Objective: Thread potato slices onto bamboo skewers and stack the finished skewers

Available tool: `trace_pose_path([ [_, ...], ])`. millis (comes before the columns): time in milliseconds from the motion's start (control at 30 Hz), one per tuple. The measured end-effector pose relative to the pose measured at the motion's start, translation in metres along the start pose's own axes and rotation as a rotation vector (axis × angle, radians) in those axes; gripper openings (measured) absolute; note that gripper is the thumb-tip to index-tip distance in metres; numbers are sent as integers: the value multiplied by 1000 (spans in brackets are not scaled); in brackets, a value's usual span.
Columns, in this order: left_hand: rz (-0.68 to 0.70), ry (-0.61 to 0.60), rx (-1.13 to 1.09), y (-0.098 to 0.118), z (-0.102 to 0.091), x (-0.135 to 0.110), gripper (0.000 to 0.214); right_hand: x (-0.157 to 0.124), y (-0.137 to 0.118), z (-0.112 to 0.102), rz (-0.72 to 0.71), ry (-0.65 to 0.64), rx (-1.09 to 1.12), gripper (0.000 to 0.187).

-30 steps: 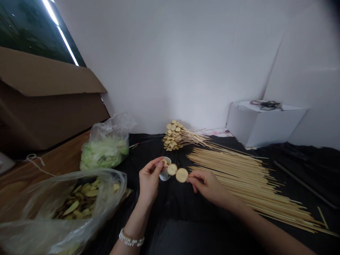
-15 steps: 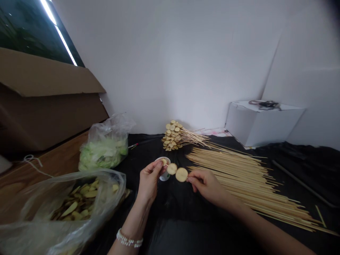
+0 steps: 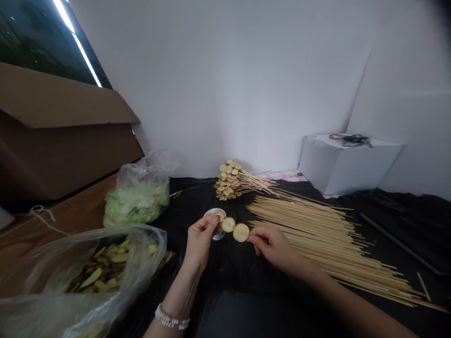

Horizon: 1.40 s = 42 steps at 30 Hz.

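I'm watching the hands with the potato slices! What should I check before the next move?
Left hand pinching the small potato slice: ok.
Right hand pinching the edge of the round potato slice: ok.
Bamboo skewer going through the middle potato slice and the others: cannot tell, the slices hide it.
Inside of the small white cup: cannot tell.
More potato slices in the open plastic bag: ok.
Loose bamboo skewers beside the right hand: ok.

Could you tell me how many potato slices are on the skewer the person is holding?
3 potato slices: one partly hidden by the left hand, one midway along the skewer, one beside the right hand. More may be hidden behind the left hand.
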<state>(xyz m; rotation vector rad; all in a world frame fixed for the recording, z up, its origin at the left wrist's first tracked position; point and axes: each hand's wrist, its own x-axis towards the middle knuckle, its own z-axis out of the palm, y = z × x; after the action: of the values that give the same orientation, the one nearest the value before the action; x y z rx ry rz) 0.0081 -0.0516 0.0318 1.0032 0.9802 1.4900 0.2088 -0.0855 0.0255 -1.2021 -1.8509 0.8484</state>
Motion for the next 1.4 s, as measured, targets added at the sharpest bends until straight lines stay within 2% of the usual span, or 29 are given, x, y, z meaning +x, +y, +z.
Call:
trace_pose_path([
  [100,-2,-4,-29,1,3,-2,31,1,-2,-1,-24,17,14,23],
  [300,-52,-113,63,5,16,-14,32,2,-2,-4,-61,32,36,22],
  [467,-12,-83,52,7,16,-14,28,4,5,-8,-58,10,44,11],
  [600,-46,-95,74,0,19,-14,35,11,19,-15,-101,157,-7,13],
  [767,-65,-233,193,-29,29,-21,37,26,53,-30,-60,406,20,23],
  [867,-84,-282,265,-46,31,-22,33,36,78,-49,63,496,-65,30],
  [1033,-82,-329,362,-58,28,-21,28,52,97,-95,129,597,-216,31],
  [1100,-66,-343,401,-59,27,-22,28,65,96,-106,143,629,-262,30],
  [1167,-31,-358,460,-58,26,-23,28,87,93,-107,132,634,-299,27],
  [1400,165,-412,739,-49,23,-29,27,191,71,-72,26,578,-352,20],
])
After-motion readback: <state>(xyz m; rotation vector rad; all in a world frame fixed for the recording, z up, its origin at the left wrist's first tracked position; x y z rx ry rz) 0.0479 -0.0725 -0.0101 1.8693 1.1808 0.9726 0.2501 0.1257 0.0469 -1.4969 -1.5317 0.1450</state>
